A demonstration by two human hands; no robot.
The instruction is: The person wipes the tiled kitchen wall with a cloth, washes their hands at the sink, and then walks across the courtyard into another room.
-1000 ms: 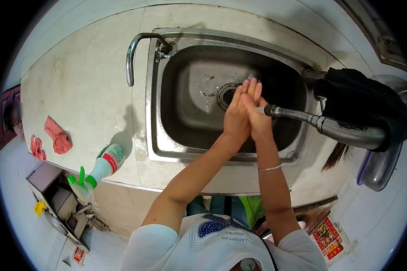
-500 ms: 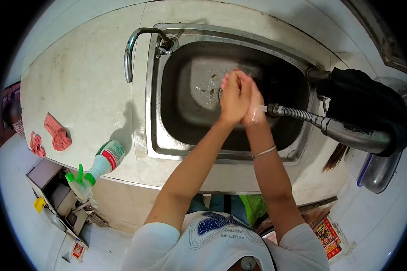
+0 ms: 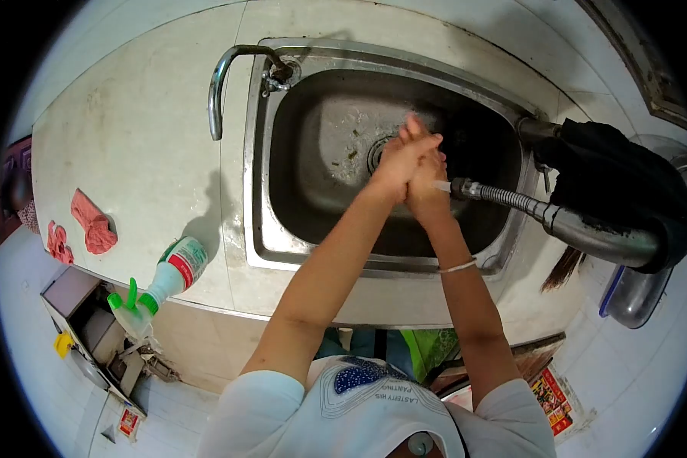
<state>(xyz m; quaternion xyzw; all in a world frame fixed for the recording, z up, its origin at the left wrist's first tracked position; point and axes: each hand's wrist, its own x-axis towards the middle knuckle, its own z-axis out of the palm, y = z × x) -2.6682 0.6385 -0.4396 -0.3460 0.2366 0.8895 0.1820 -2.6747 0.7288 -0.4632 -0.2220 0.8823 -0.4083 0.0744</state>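
Tap nozzle [image 3: 462, 188] sits just beside my right hand [image 3: 427, 188], pressed together with my left hand [image 3: 396, 166] over the sink [image 3: 259, 175], can't tell if either's gripping tbh.

White shirt [image 3: 378, 427] lettered "PAINTING", upside down, spray bottle [image 3: 162, 281], label [image 3: 183, 265] illegible
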